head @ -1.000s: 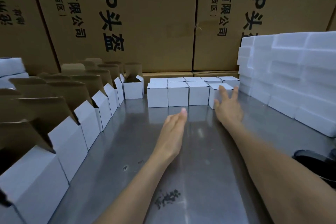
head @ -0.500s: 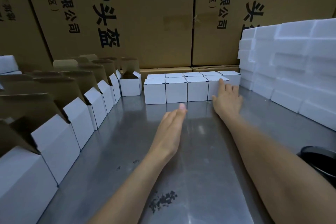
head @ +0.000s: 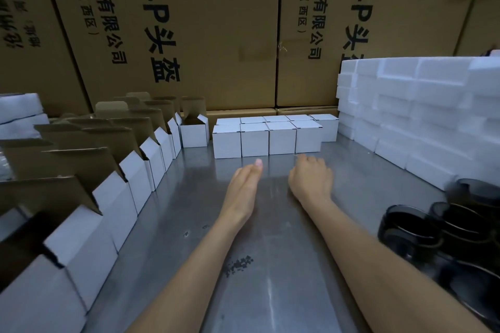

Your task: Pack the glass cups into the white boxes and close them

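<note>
Right hand back from the closed row; next box due.

Near right, dark cups (head: 433, 227) wait on the table (head: 270, 278), blurred, so their count is unclear. Mid-table, the left hand (head: 243, 186) lies flat, fingers straight, holding nothing. The right hand (head: 311, 178) has drawn back off the rightmost closed box (head: 308, 136), fingers loosely curled, empty. That box seems done. Open boxes (head: 130, 178) line the left, unfilled as far as can be seen.

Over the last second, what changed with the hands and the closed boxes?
The right hand let go of the closed white cardboard boxes and drew back, fingers curling, empty. The left hand stayed flat above the steel table; the boxes kept their rows.
</note>
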A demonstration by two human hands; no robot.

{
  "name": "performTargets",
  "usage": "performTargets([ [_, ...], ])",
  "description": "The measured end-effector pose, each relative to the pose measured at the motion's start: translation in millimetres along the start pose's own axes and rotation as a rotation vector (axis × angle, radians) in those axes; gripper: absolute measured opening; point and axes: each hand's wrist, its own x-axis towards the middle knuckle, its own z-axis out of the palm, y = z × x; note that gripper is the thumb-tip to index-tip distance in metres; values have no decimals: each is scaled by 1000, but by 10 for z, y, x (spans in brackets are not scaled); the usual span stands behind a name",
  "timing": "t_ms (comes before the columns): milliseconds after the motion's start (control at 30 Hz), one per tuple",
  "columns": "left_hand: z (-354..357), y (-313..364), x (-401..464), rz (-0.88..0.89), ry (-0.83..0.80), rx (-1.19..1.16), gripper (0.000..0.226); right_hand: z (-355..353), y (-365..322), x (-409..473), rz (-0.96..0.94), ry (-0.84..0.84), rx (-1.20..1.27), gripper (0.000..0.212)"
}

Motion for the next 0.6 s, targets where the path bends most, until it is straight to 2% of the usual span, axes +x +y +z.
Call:
performTargets([
  [233,36,124,-514,-19,27,92,15,-464,-51,-849,-22,-78,-6,27],
  [367,-26,177,-878,31,35,204,14,-706,-5,-1178,-64,-4,-49,29],
  [600,-131,215,-1192,52,19,248,17,-917,116,-1538,74,122,-40,32],
])
